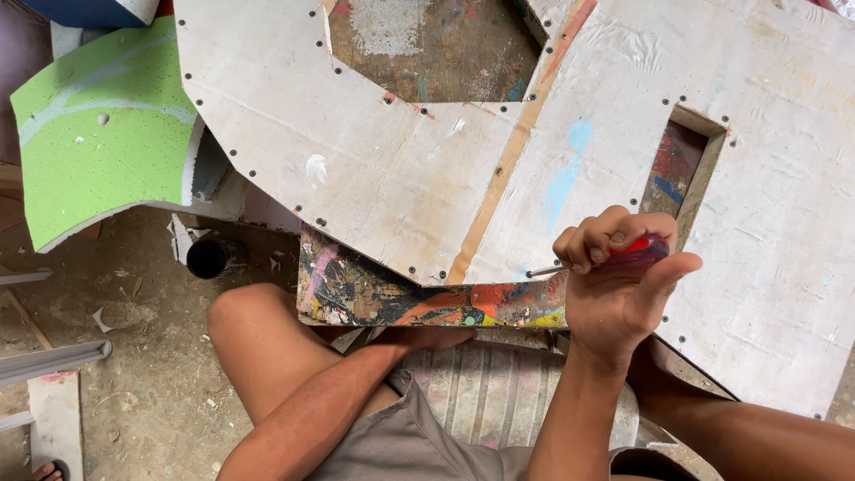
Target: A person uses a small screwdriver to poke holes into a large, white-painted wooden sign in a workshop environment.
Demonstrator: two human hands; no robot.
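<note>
Even, soft daylight, bright overall, no glare. The pale board (392, 169) reads slightly washed out. Shadows are weak and diffuse, deepest under the board's edge and beneath the right hand (616, 285). Focus is sharp across the frame; slight softness and wide-angle stretch at the corners.

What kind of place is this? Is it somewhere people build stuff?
Probably a rough workshop or outdoor work yard. A big white board studded with screws lies over a paint-splattered bench, the right hand grips a red-handled screwdriver, and the dirt floor is littered with scraps.
</note>
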